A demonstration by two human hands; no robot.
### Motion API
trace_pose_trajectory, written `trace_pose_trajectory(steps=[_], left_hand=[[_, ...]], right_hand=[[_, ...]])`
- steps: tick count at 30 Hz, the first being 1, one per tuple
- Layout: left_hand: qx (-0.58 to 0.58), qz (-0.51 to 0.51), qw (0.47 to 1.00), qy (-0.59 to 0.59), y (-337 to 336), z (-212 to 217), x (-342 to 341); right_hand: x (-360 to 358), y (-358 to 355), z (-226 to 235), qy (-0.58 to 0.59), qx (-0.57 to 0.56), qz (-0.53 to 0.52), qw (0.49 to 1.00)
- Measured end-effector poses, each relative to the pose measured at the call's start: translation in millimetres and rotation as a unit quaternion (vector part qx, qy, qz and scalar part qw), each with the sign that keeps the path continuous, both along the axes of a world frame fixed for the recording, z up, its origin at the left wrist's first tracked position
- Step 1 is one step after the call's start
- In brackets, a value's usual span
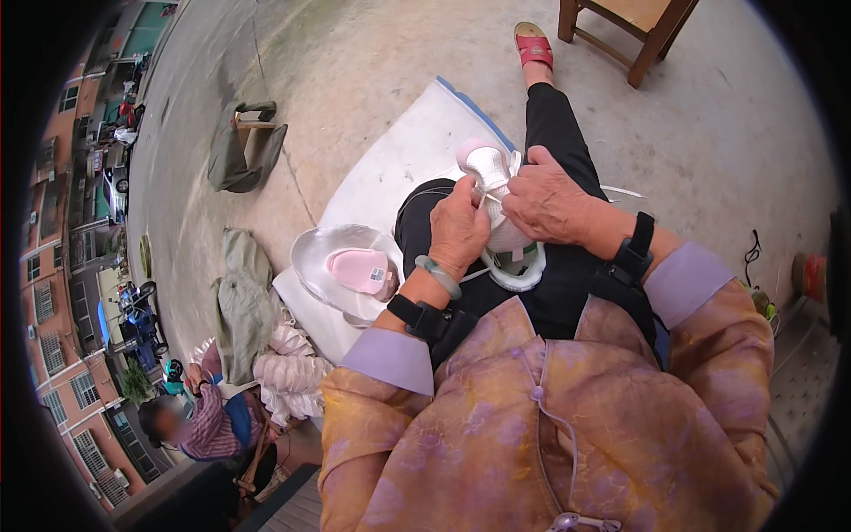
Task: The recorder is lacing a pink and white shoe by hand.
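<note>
A white mesh shoe point(512, 238) with a pink toe point(476, 149) rests across my lap, its toe pointing away from me. My left hand point(459, 229) is closed on the near-left side of its lacing; the fingertips are partly hidden. On the other side my right hand point(548, 197) pinches a white shoelace point(514, 163) over the shoe's tongue. One lace end point(625, 191) sticks out beyond my right wrist. Left of my lap lies a shiny white, bag-like wrapping point(310, 253) with a pink insole-shaped piece point(359, 269) in it.
A white sheet point(390, 146) with a blue edge lies on the concrete. A wooden stool point(643, 22) stands at the far right. Green-grey cloth point(244, 293) and a pile of pale pink shoe parts point(292, 368) are at the left, near another seated person point(217, 421).
</note>
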State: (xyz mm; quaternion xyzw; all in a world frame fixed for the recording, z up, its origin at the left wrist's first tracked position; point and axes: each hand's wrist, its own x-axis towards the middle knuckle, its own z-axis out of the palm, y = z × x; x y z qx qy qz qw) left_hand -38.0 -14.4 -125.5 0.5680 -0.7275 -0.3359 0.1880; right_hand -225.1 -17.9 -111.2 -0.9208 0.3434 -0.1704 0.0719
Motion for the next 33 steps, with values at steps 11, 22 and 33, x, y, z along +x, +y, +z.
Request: trace_pose_trajectory(steps=[11, 22, 33], left_hand=[[-0.004, 0.075, 0.996, 0.044, 12, -10, -9], [0.151, 0.227, 0.898, 0.346, -20, 10, 5], [0.233, 0.164, 0.9, 0.331, -33, 16, 44]], right_hand=[[-325, 251, -53, 0.175, 0.201, -0.446, 0.854], [-115, 80, 2, -0.066, 0.09, -0.156, 0.981], [-23, 34, -8, -0.034, 0.183, -0.127, 0.974]])
